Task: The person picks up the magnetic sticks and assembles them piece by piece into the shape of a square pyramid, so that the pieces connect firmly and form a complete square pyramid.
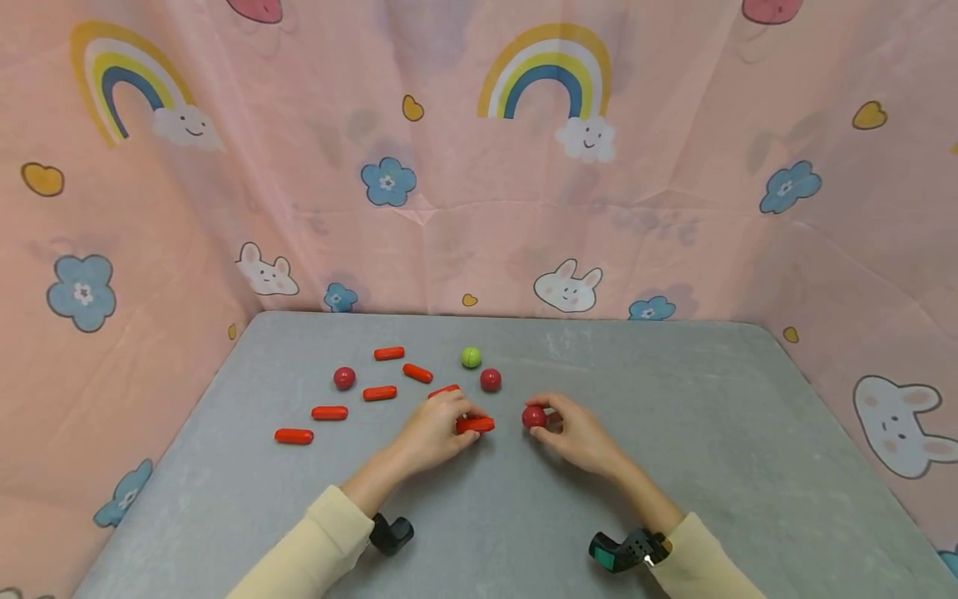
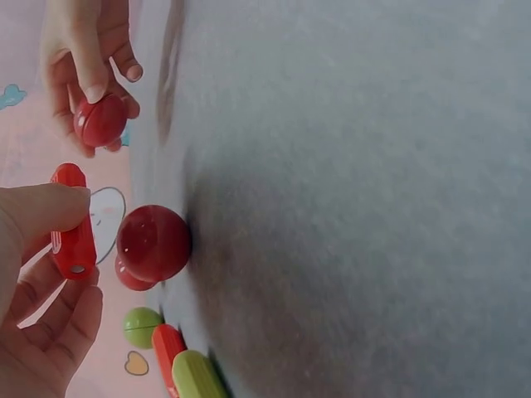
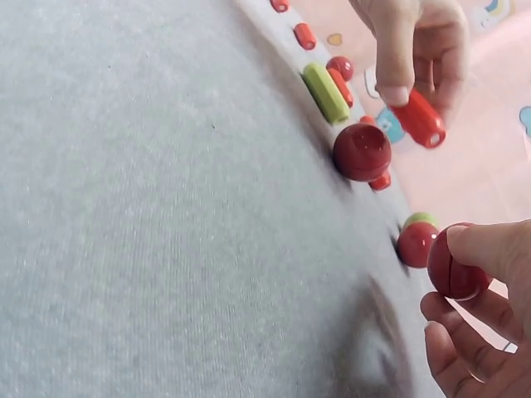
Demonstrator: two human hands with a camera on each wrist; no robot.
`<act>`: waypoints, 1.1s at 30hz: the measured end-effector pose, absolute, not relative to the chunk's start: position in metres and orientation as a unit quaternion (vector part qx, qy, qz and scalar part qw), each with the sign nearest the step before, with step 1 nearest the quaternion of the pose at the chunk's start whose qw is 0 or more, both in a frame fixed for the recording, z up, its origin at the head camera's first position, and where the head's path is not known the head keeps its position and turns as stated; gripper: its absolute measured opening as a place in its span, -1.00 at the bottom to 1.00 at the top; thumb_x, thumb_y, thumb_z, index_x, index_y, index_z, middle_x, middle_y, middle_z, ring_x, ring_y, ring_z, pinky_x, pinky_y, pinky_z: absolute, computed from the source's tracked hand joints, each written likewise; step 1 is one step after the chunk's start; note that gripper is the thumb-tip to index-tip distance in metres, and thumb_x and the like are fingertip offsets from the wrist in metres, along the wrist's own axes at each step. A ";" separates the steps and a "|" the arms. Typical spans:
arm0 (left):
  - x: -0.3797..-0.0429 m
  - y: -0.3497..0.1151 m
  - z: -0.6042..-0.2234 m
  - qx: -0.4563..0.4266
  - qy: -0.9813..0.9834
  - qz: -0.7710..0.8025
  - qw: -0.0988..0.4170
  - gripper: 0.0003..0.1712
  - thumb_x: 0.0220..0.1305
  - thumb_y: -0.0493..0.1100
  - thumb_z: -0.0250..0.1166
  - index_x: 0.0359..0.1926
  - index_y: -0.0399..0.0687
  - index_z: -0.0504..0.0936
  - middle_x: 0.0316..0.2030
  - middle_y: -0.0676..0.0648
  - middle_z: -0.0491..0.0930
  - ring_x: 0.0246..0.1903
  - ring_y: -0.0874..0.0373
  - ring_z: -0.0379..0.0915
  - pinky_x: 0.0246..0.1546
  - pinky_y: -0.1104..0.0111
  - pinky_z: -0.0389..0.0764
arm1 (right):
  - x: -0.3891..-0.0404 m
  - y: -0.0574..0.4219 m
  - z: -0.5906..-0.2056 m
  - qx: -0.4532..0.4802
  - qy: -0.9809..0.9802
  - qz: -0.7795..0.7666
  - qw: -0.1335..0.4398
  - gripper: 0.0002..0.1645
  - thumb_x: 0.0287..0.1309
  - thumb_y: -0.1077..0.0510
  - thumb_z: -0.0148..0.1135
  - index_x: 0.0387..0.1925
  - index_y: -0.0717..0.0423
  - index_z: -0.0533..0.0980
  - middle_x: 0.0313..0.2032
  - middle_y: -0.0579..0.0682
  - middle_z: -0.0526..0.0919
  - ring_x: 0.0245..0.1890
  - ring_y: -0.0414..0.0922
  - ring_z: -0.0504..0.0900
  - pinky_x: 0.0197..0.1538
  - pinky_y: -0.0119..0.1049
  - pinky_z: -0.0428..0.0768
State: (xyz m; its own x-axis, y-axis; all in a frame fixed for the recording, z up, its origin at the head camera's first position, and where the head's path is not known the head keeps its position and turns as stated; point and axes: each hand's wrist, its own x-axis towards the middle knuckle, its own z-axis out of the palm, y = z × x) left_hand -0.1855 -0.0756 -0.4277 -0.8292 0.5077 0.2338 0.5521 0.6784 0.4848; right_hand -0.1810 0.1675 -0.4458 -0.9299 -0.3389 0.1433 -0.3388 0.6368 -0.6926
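Note:
In the head view my left hand [image 1: 437, 428] pinches a short red rod [image 1: 476, 425] between thumb and fingers, above the table. A small hole shows in the rod's end [image 3: 433, 139]. Just to the right, my right hand [image 1: 576, 433] grips a red ball [image 1: 534, 417] with a seam round it, thumb on one side and fingers on the other. In the left wrist view another red ball [image 2: 154, 243] lies on the table close to the left hand; a green ribbed rod [image 2: 197, 376] lies farther along. The left hand hides both in the head view.
Several red rods [image 1: 329, 413] lie scattered at the left of the grey table [image 1: 711, 399]. One red ball [image 1: 344, 378] rests among them. A green ball [image 1: 471, 358] and a red ball [image 1: 491, 380] stand beyond the hands. A pink printed curtain [image 1: 464, 241] encloses the table's back and sides.

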 end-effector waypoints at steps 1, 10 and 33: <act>-0.186 -0.074 -0.428 -0.291 -0.915 -0.277 0.040 -0.77 0.05 -0.19 0.34 -0.19 0.04 0.67 -0.35 0.11 0.51 -0.37 0.28 0.37 -0.36 0.48 0.45 | -0.181 0.167 -0.446 -0.187 0.905 -0.383 0.000 -0.54 0.02 0.23 0.31 0.02 0.07 0.46 -0.07 -0.01 0.55 -0.22 -0.14 0.54 -0.18 -0.27 0.56; -0.191 -0.064 -0.429 -0.295 -0.913 -0.277 0.046 -0.78 0.04 -0.22 0.35 -0.21 -0.01 0.67 -0.33 0.08 0.54 -0.33 0.22 0.40 -0.33 0.44 0.46 | -0.179 0.158 -0.440 -0.193 0.899 -0.393 0.000 -0.53 0.01 0.23 0.32 0.01 0.08 0.46 -0.06 0.01 0.54 -0.21 -0.11 0.54 -0.14 -0.20 0.58; -0.193 -0.058 -0.435 -0.285 -0.921 -0.264 0.037 -0.68 0.02 -0.12 0.39 -0.12 0.05 0.64 -0.22 0.07 0.52 -0.24 0.23 0.31 -0.31 0.45 0.43 | -0.178 0.157 -0.440 -0.227 0.885 -0.407 -0.001 -0.54 0.02 0.28 0.30 0.02 0.11 0.46 -0.10 0.04 0.54 -0.20 -0.06 0.56 -0.13 -0.18 0.59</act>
